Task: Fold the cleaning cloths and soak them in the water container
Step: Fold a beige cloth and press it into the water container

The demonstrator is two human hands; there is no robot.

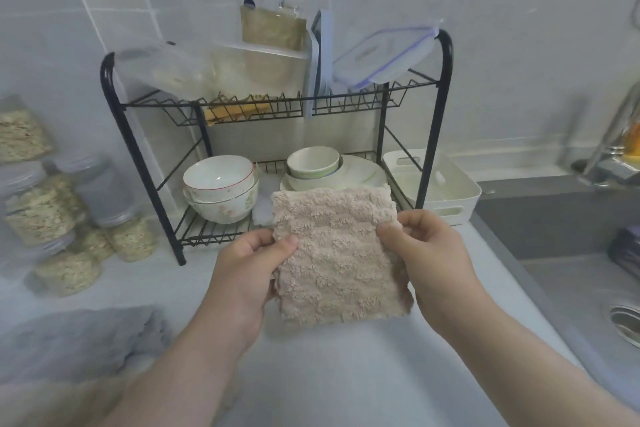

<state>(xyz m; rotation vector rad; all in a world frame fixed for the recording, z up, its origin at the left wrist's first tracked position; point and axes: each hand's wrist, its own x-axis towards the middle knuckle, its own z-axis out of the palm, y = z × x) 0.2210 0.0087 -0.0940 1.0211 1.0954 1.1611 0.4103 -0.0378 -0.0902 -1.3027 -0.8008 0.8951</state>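
Note:
A beige fluffy cleaning cloth [337,253], folded into a rectangle, is held up above the white counter. My left hand [247,270] pinches its left edge with thumb on top. My right hand [429,253] pinches the right edge the same way. A grey cloth [79,340] lies crumpled on the counter at the lower left. The white rectangular container [464,191] stands to the right of the rack, beside the sink; whether it holds water I cannot tell.
A black two-tier dish rack [427,135] with bowls, plates and plastic lids stands behind the cloth. Jars of oats [52,211] stand at the left. The steel sink [571,274] with a tap [609,149] lies to the right.

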